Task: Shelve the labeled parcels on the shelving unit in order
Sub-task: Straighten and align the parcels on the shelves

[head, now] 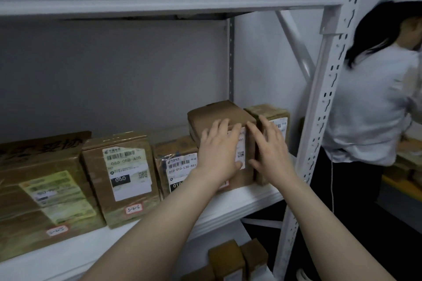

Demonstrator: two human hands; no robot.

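White steel shelving (pixel 251 198) fills my view; on its middle board a row of brown cardboard parcels stands along the front edge. I note the handled parcel (pixel 219 114) second from the right end, upright, set between its neighbours. The left hand (pixel 218 153) lies flat on its front face, fingers straight, covering part of the white label. The right hand (pixel 271 147) rests with straight fingers at the parcel's right front corner, just beside the end parcel (pixel 275 113); neither hand grips anything. To the left stand the parcel labelled 010 (pixel 178 164), the parcel labelled 060 (pixel 124 173) and a large taped carton (pixel 43 189). Beyond the perforated upright (pixel 324 98), a person in a white shirt (pixel 370 109) faces away.
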